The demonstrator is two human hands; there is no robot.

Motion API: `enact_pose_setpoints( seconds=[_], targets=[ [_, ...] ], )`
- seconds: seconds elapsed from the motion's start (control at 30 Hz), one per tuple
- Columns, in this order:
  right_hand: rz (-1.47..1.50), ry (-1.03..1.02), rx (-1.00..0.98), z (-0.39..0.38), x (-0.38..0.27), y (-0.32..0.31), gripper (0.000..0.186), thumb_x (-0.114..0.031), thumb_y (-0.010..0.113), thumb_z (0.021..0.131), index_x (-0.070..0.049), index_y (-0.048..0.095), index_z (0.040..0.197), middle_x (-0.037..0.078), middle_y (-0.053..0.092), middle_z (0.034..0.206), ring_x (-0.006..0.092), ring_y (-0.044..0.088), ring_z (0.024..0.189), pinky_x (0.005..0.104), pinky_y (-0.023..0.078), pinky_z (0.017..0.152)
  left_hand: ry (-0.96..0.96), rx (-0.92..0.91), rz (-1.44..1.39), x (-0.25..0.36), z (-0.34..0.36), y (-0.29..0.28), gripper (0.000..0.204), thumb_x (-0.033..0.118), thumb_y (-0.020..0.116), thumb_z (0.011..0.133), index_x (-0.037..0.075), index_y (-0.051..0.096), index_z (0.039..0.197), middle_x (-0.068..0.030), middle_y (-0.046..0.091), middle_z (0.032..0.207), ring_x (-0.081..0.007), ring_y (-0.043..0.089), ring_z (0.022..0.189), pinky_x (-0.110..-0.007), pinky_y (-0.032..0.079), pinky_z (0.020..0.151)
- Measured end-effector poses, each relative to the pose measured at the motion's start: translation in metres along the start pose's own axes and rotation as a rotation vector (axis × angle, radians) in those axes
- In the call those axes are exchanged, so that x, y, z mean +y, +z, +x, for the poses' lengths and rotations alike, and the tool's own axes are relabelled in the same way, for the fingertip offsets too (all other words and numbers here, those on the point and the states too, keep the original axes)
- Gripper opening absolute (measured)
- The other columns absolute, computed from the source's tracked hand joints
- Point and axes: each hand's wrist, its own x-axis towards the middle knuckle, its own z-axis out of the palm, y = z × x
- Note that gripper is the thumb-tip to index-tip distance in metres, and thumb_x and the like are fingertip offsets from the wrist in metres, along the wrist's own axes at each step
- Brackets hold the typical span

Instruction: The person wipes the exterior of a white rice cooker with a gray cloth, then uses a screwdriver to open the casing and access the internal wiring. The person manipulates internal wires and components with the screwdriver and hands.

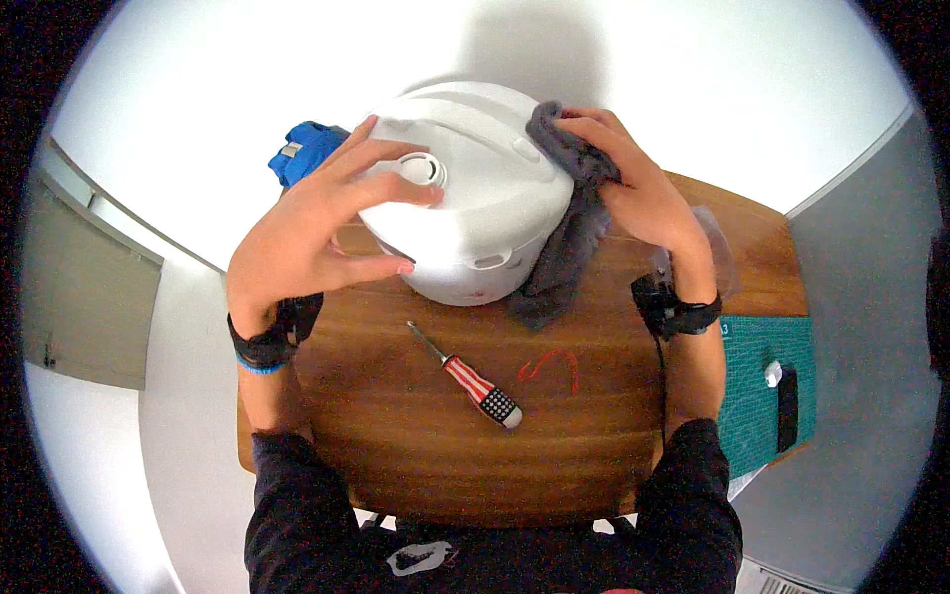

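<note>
A white, rounded rice cooker [475, 203] stands on the wooden table in front of me, with a round vent on its lid. My left hand [327, 213] lies against the cooker's left side, fingers spread over the lid by the vent and thumb low near the lid's edge. Bunched in my right hand [633, 173] is a dark grey cloth [569, 247], pressed to the lid's upper right side. The rest of the cloth hangs down beside the cooker to the table. The fingertips of my right hand are partly hidden by the cloth.
A screwdriver [465, 376] with a striped handle lies on the table [386, 450] near a thin red cord [554, 366]. A blue bundle [305, 150] sits behind my left hand. Clear plastic [717, 247] lies behind my right wrist. A green cutting mat [747, 396] holds a black strip [788, 411] and a small white piece [773, 373].
</note>
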Motion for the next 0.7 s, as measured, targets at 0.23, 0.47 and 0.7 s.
enact_pose_setpoints(
  seconds=[0.23,0.47,0.7],
  targets=[
    [-0.146,-0.003,-0.064,-0.011,-0.052,-0.004,0.068,0.015,0.051,0.08,-0.011,0.065,0.141,0.02,0.057,0.143,0.0411,0.057,0.138,0.0408,0.043,0.12,-0.007,0.048,-0.075,-0.002,-0.01,0.0,0.058,0.026,0.086,0.086,0.012,0.07,0.139,-0.0218,0.052,0.163,-0.0451,0.04,0.157,-0.06,0.023,0.133],
    [-0.131,0.019,-0.013,-0.013,-0.059,0.006,0.072,0.018,0.05,0.078,-0.012,0.066,0.142,0.02,0.056,0.147,0.0411,0.057,0.139,0.0412,0.043,0.12,-0.281,0.007,0.242,0.067,-0.016,0.015,0.073,0.004,0.072,0.089,0.024,0.058,0.158,-0.0224,0.027,0.177,-0.0494,0.037,0.157,-0.061,0.031,0.13],
    [-0.009,0.035,0.08,-0.001,0.004,0.014,0.08,0.019,0.047,0.076,-0.008,0.059,0.15,0.018,0.054,0.156,0.036,0.048,0.152,0.0407,0.032,0.131,-0.204,0.047,0.136,0.053,-0.012,0.013,0.075,0.014,0.082,0.079,0.02,0.061,0.151,-0.0224,0.029,0.177,-0.0521,0.036,0.157,-0.062,0.027,0.132]
  ],
)
